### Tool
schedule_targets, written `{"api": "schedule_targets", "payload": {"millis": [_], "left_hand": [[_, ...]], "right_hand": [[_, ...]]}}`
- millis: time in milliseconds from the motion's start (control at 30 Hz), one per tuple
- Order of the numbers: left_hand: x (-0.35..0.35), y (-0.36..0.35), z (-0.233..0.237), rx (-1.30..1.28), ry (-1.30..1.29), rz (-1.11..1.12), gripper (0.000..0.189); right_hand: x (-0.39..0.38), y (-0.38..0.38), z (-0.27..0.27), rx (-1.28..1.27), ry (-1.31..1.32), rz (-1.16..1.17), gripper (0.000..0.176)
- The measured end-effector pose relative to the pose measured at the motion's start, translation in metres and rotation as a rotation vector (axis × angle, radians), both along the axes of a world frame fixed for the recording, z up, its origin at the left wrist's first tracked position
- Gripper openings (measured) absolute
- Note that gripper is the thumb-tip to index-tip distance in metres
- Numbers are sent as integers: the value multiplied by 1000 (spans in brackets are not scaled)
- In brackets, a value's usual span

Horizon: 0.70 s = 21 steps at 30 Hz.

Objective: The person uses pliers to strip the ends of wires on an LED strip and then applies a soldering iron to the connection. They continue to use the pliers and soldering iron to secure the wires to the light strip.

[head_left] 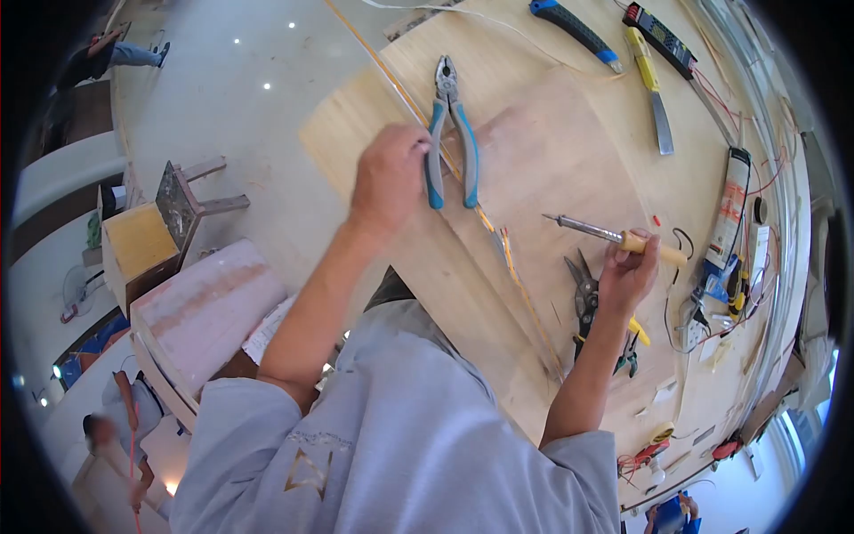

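My right hand (630,274) grips a soldering iron (654,246) by its pale yellow handle, with the metal tip pointing left over the wooden board. My left hand (390,176) is slightly blurred, its fingers curled in beside the handle of the blue-and-grey pliers (471,160); what they hold, if anything, is hidden. The pliers lie with jaws pointing away from me, across a thin orange-and-white LED strip (387,71). Below them, the strip's copper-coloured end (509,254) has a raised loose piece. Dark tin snips (584,298) lie beside my right wrist.
The wooden board (534,53) carries a blue-handled cutter (578,34), a yellow-handled scraper (652,89), a sealant tube (731,200), a power strip (692,331) and tangled red wires. A stool (189,200) stands left on the floor. Other people are at the left and lower right edges.
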<state>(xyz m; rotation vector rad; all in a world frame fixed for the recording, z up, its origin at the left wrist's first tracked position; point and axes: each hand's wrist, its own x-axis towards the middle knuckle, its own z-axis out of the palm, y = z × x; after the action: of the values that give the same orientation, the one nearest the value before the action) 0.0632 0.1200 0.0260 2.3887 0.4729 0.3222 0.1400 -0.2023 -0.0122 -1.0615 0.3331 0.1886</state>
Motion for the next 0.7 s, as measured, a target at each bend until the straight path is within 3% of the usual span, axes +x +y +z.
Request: {"api": "schedule_targets", "payload": {"millis": [133, 333, 433, 700], "left_hand": [[-1, -1, 25, -325, 264, 99, 8], [-9, -30, 6, -121, 116, 22, 11], [-10, -7, 6, -394, 213, 45, 10], [-4, 81, -2, -574, 321, -376, 6]], "right_hand": [[0, 1, 2, -22, -8, 29, 35], [1, 2, 1, -16, -25, 20, 36], [0, 2, 2, -17, -38, 23, 36], [0, -2, -4, 27, -70, 63, 39]]}}
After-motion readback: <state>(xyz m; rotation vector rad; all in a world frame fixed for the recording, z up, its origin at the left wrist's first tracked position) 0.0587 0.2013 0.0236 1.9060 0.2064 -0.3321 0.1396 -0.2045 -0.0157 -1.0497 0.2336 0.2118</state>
